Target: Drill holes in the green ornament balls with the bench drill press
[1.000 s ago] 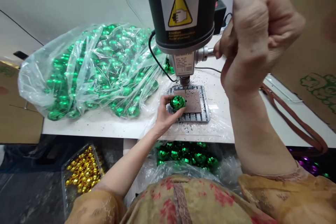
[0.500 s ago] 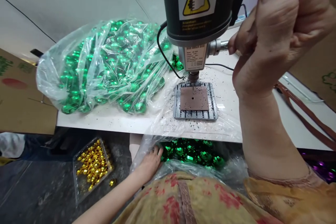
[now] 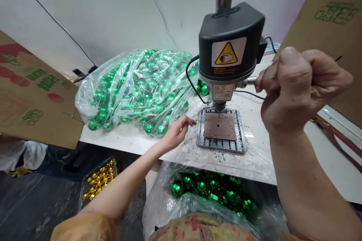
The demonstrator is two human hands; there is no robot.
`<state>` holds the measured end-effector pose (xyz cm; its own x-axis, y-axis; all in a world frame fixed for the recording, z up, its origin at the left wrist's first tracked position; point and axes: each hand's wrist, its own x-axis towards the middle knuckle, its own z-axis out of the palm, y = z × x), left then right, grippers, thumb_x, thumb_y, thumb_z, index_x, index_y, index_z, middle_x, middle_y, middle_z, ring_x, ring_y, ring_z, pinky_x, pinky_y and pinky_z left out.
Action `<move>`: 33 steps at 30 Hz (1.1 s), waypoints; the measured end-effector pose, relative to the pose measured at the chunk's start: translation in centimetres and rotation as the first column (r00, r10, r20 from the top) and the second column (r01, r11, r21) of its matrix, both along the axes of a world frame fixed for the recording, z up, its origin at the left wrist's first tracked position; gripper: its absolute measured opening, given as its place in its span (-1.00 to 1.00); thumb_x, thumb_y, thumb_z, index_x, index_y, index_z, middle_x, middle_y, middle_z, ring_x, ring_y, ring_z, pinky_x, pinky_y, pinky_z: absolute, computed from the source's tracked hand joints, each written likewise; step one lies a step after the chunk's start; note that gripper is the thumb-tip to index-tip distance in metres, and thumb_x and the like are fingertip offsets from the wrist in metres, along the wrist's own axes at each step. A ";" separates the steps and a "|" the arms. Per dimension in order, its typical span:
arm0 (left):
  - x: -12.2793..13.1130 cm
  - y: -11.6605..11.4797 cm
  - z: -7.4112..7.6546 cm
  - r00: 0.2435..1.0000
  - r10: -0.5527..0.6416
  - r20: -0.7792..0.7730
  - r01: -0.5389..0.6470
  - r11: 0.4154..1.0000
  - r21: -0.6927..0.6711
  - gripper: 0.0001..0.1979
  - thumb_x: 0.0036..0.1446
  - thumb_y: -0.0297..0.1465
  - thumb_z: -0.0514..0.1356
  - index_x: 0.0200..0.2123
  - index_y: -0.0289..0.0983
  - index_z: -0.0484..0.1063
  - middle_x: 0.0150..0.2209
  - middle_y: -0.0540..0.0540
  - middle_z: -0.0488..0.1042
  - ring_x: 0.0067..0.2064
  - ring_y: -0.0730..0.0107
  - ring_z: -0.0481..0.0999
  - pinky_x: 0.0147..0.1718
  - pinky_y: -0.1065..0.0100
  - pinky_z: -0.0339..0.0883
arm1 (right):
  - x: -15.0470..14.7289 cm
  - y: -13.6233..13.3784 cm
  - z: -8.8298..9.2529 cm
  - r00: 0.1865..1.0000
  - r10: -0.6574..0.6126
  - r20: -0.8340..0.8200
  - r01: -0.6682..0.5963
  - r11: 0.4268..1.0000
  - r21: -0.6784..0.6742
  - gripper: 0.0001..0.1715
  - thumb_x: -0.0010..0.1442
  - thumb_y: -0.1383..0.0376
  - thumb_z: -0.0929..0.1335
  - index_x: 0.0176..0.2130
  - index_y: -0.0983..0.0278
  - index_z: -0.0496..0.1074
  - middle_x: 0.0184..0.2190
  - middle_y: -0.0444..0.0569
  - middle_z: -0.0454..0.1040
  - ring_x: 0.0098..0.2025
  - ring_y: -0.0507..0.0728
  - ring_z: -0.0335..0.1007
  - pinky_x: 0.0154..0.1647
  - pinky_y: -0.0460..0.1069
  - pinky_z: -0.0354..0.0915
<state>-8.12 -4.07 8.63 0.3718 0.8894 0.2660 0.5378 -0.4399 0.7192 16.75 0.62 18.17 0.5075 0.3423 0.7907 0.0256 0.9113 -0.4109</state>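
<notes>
The black drill (image 3: 232, 41) bears a warning sticker (image 3: 243, 45): a yellow triangle showing a hand, its wording too small to read, as is the plate (image 3: 223, 92) below. The right hand (image 3: 295, 90) has its grip clamped on the drill's lever (image 3: 250, 81). The left hand (image 3: 177, 133) is left of the metal base (image 3: 241, 130); whether its grip holds anything, I cannot tell. Green faceted balls (image 3: 177, 188) fill a near bag (image 3: 158, 201) and another on the desk's (image 3: 124, 141) left.
</notes>
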 end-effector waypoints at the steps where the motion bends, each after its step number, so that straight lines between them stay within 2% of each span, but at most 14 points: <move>1: 0.1 2.3 -0.3 0.998 0.062 -0.031 -0.062 0.998 -0.007 -0.78 0.28 -0.56 -0.04 -0.22 -0.22 0.36 -0.12 -0.18 0.61 -0.05 0.25 0.61 0.00 0.21 0.43 | 0.0 -0.2 0.0 1.000 0.007 0.003 -0.007 1.000 -0.010 -0.50 0.22 0.37 0.40 -0.64 0.21 0.16 -0.74 -0.27 0.06 -0.71 -0.06 0.02 -0.66 0.00 -0.05; 3: 0.3 5.7 -1.3 0.950 0.211 -0.232 -0.222 0.975 -0.025 -0.76 0.19 -0.63 -0.01 -0.24 -0.22 0.36 -0.22 -0.17 0.59 -0.12 0.21 0.60 -0.02 0.18 0.42 | -0.1 -0.4 0.0 1.000 0.021 0.017 -0.021 0.999 -0.026 -0.50 0.22 0.39 0.39 -0.65 0.24 0.15 -0.73 -0.28 0.06 -0.70 -0.09 0.06 -0.65 -0.02 -0.04; 5: 0.5 7.4 -2.3 0.867 0.298 -0.400 -0.332 0.943 -0.017 -0.72 0.11 -0.67 0.05 -0.21 -0.24 0.39 -0.31 -0.16 0.56 -0.16 0.14 0.59 -0.01 0.12 0.39 | 0.0 -0.6 0.0 0.999 0.022 0.033 -0.022 0.999 -0.023 -0.48 0.22 0.42 0.38 -0.64 0.25 0.09 -0.73 -0.28 0.06 -0.69 -0.11 0.09 -0.65 -0.04 -0.04; 9: 0.6 7.4 -3.1 0.699 0.413 -0.584 -0.456 0.886 0.082 -0.66 0.17 -0.68 0.09 -0.02 -0.33 0.42 -0.33 -0.25 0.55 -0.08 -0.03 0.60 0.11 -0.05 0.25 | -0.1 -0.7 0.0 0.998 0.013 0.054 -0.013 1.000 -0.004 -0.45 0.23 0.43 0.37 -0.64 0.25 0.03 -0.72 -0.27 0.01 -0.67 -0.12 0.09 -0.64 -0.03 -0.08; 11: 0.6 7.3 -2.9 0.554 0.461 -0.693 -0.492 0.853 0.174 -0.68 0.27 -0.62 0.05 0.05 -0.35 0.40 -0.22 -0.35 0.56 -0.01 -0.07 0.58 0.11 -0.04 0.25 | -0.2 -0.7 0.0 0.999 0.014 0.050 -0.014 1.000 -0.005 -0.46 0.23 0.43 0.36 -0.63 0.26 0.02 -0.71 -0.26 -0.01 -0.66 -0.12 0.08 -0.63 -0.03 -0.09; 13: 0.5 7.8 -2.5 0.481 0.460 -0.747 -0.464 0.856 0.228 -0.70 0.34 -0.52 0.08 0.10 -0.32 0.39 -0.07 -0.40 0.53 0.05 -0.10 0.55 0.06 0.03 0.30 | -0.3 -0.7 0.1 0.999 0.010 0.041 -0.010 1.000 -0.008 -0.46 0.22 0.44 0.36 -0.63 0.26 0.02 -0.71 -0.26 -0.02 -0.66 -0.13 0.07 -0.63 -0.03 -0.09; 17: 0.5 10.0 -2.5 0.557 0.410 -0.722 -0.380 0.899 0.218 -0.60 0.25 -0.48 0.24 0.15 -0.24 0.39 0.16 -0.41 0.38 0.16 -0.16 0.44 0.00 0.08 0.36 | -0.4 -0.5 -0.1 1.000 0.006 0.024 -0.006 1.000 -0.002 -0.45 0.22 0.43 0.36 -0.64 0.27 0.01 -0.71 -0.26 -0.02 -0.67 -0.13 0.05 -0.64 -0.03 -0.09; 22: 0.3 12.0 -3.0 0.679 0.383 -0.626 -0.354 0.918 0.178 -0.68 0.18 -0.61 0.22 0.00 -0.27 0.47 0.07 -0.35 0.43 0.14 -0.09 0.45 0.06 0.06 0.35 | -0.1 -0.5 -0.2 0.999 0.002 0.035 -0.002 1.000 -0.011 -0.43 0.23 0.40 0.37 -0.65 0.27 0.01 -0.71 -0.25 -0.04 -0.66 -0.13 0.08 -0.64 -0.04 -0.05; 24: 0.0 11.8 -2.8 0.771 0.416 -0.482 -0.391 0.907 0.157 -0.67 0.19 -0.51 0.27 0.03 -0.25 0.44 0.01 -0.28 0.45 0.05 0.01 0.50 0.05 0.07 0.38 | -0.1 -0.6 -0.1 0.998 0.001 0.056 -0.002 1.000 0.011 -0.44 0.22 0.41 0.37 -0.65 0.27 0.02 -0.71 -0.25 -0.05 -0.67 -0.13 0.07 -0.65 -0.05 -0.05; 26: -0.1 10.9 -2.3 0.894 0.436 -0.106 -0.436 0.900 0.023 -0.66 0.22 -0.36 0.27 0.06 -0.22 0.40 -0.10 -0.17 0.48 -0.07 0.16 0.53 -0.01 0.12 0.45 | -0.1 -0.6 -0.1 0.997 0.007 0.076 -0.009 0.999 0.035 -0.45 0.22 0.43 0.37 -0.65 0.27 0.03 -0.71 -0.26 -0.06 -0.68 -0.13 0.04 -0.66 -0.06 -0.06; 27: -0.1 10.2 -2.0 0.892 0.429 0.139 -0.420 0.903 -0.088 -0.65 0.23 -0.29 0.26 0.06 -0.20 0.38 -0.15 -0.11 0.49 -0.13 0.23 0.54 -0.05 0.14 0.48 | -0.1 -0.6 -0.1 0.997 0.010 0.079 -0.013 0.999 0.040 -0.45 0.22 0.43 0.36 -0.65 0.27 0.03 -0.71 -0.26 -0.06 -0.68 -0.14 0.03 -0.66 -0.06 -0.07; 28: 0.1 9.4 -1.8 0.834 0.416 0.363 -0.363 0.909 -0.206 -0.64 0.22 -0.23 0.26 0.04 -0.20 0.36 -0.19 -0.08 0.49 -0.17 0.27 0.54 -0.08 0.15 0.51 | -0.2 -0.5 -0.1 0.997 0.012 0.074 -0.015 0.999 0.040 -0.46 0.22 0.44 0.36 -0.64 0.27 0.03 -0.71 -0.26 -0.07 -0.68 -0.13 0.03 -0.66 -0.06 -0.07; 30: 0.8 7.6 -1.5 0.667 0.396 0.631 -0.168 0.905 -0.390 -0.61 0.19 -0.15 0.27 -0.01 -0.21 0.34 -0.18 -0.07 0.52 -0.19 0.30 0.57 -0.10 0.13 0.56 | -0.3 -0.4 -0.1 0.999 0.011 0.053 -0.013 0.999 0.032 -0.46 0.22 0.43 0.36 -0.64 0.27 0.03 -0.72 -0.26 -0.05 -0.67 -0.12 0.05 -0.65 -0.05 -0.07; 33: 2.6 5.1 -1.7 0.555 0.415 0.721 0.050 0.848 -0.527 -0.59 0.17 -0.12 0.30 -0.04 -0.23 0.35 -0.12 -0.14 0.55 -0.15 0.25 0.61 -0.09 0.10 0.58 | -0.3 -0.2 -0.2 1.000 0.010 0.027 -0.011 0.999 0.052 -0.44 0.22 0.40 0.38 -0.65 0.25 0.04 -0.73 -0.25 -0.02 -0.68 -0.09 0.04 -0.66 -0.01 -0.10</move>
<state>-5.56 1.01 6.93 0.0303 0.9963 -0.0808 -0.3202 0.0862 0.9434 16.45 0.40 18.00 0.4827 0.3053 0.8208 0.0258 0.9319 -0.3618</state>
